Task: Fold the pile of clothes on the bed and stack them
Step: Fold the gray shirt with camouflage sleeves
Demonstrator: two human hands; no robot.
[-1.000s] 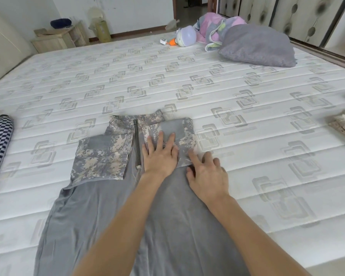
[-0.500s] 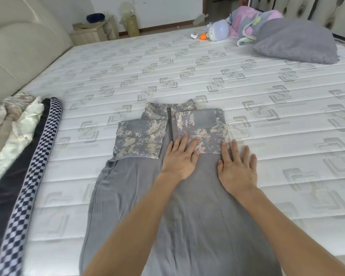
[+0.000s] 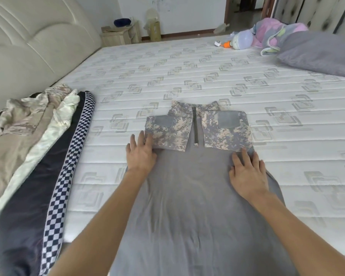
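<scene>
A grey shirt (image 3: 193,206) with camouflage shoulders and a short front zipper lies flat on the mattress (image 3: 187,76), collar away from me, both camouflage sleeves folded in over the chest. My left hand (image 3: 140,154) lies flat with straight fingers on the shirt's left edge, fingertips touching the left folded sleeve. Flat on the shirt's right edge is my right hand (image 3: 247,172), fingertips just below the right folded sleeve. A pile of unfolded clothes (image 3: 28,140) sits at the left: a tan camouflage piece, a white one and a dark garment with a checkered stripe.
A padded cream headboard (image 3: 28,40) stands at the left. A grey pillow (image 3: 319,54), a pink blanket (image 3: 271,32) and a small white and orange toy (image 3: 237,39) lie at the far right of the bed. A wooden nightstand (image 3: 120,34) stands beyond the bed.
Both hands have slid apart from the shirt's middle to its left and right edges. My view has turned left, bringing the clothes pile and headboard into sight.
</scene>
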